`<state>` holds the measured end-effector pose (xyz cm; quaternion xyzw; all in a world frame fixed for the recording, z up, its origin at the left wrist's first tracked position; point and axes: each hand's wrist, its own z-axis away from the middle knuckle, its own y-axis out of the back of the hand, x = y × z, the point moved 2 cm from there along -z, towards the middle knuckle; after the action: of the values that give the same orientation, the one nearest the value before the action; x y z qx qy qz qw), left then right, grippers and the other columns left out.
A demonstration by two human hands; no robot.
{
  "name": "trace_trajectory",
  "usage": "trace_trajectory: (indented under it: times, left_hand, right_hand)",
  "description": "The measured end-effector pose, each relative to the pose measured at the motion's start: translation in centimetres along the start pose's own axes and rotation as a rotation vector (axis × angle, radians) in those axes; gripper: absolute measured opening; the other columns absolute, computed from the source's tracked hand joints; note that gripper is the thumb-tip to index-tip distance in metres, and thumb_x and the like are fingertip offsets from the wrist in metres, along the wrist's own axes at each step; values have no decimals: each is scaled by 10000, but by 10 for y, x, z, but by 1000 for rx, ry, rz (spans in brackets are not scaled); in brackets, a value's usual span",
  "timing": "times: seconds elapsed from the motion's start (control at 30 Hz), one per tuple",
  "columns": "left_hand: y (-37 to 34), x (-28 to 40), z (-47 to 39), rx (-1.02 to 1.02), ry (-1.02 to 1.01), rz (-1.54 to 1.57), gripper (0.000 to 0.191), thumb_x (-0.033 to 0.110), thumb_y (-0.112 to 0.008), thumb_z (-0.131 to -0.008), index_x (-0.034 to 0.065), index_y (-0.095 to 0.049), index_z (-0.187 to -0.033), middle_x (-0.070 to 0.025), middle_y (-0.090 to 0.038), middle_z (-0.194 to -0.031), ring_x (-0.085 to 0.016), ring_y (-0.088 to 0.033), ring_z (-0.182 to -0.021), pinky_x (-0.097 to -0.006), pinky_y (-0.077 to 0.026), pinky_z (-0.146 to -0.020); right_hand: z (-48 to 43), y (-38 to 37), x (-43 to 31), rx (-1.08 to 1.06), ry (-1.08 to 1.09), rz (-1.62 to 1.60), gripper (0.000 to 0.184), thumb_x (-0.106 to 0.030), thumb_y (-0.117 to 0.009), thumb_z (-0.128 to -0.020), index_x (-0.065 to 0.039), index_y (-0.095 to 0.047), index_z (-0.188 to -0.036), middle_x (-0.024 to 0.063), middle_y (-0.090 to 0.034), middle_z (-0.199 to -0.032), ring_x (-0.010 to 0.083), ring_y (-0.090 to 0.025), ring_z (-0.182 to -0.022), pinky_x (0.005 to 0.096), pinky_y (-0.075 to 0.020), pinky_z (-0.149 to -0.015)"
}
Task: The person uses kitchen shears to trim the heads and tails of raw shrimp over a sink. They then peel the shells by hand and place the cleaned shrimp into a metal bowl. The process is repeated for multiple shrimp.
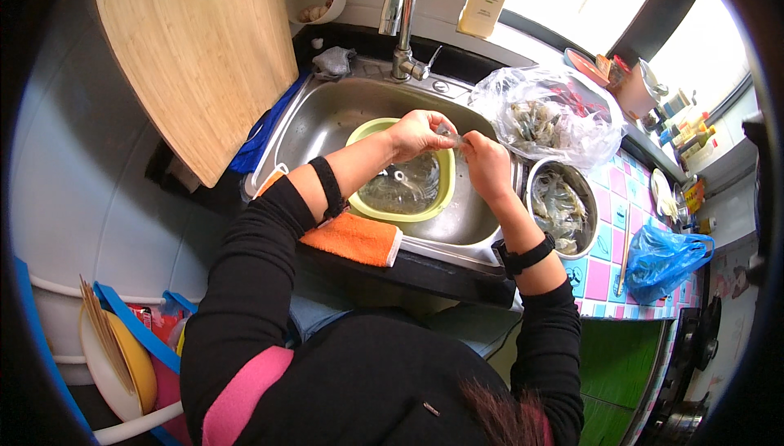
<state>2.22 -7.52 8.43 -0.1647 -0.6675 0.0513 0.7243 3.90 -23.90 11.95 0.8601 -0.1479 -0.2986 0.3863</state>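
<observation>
Between the fingertips of both hands, above a basin, is a small greyish, translucent raw shrimp (451,135). My left hand (418,135) pinches one end of it, and my right hand (488,163) grips the other; fingers hide part of it. Below them a yellow-green plastic basin (401,217) holds cloudy water and stands in the stainless steel sink (306,135). To the right of my right hand, a round metal bowl (593,225) contains several shrimp. Behind that bowl lies an open clear plastic bag (591,124) with more shrimp inside.
A chrome faucet (401,29) rises behind the sink. An orange cloth (355,239) hangs over the front edge. At left leans a large wooden cutting board (202,48). A blue plastic bag (658,262) and a chopstick-like stick (623,256) lie on the checked countertop (597,274).
</observation>
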Motion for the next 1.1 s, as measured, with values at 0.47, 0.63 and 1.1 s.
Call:
trace_trajectory:
  times: [0.47,0.63,1.1]
  left_hand:
    - [-4,10,3,161,19,130,54,31,-626,-761,38,-587,-797,-25,-587,-722,-117,-563,-637,-237,-476,-603]
    - [-2,11,0,137,34,154,48,63,-617,-774,42,-575,-769,-7,-557,-678,-113,-522,-585,-238,-454,-572]
    - [7,9,-1,48,35,392,67,103,-541,-836,43,-542,-807,-30,-544,-700,-139,-530,-620,-250,-462,-597]
  right_hand:
    - [-2,-5,0,-91,-211,-313,135,-133,-550,-782,-3,-586,-793,160,-579,-619,285,-601,-597,349,-458,-559]
    - [0,-9,1,-92,-249,-410,136,-123,-546,-782,7,-583,-786,140,-577,-594,243,-599,-558,324,-453,-538]
    - [1,-14,-1,-104,-386,-672,136,-97,-535,-821,21,-583,-772,53,-547,-536,97,-509,-479,248,-406,-476]
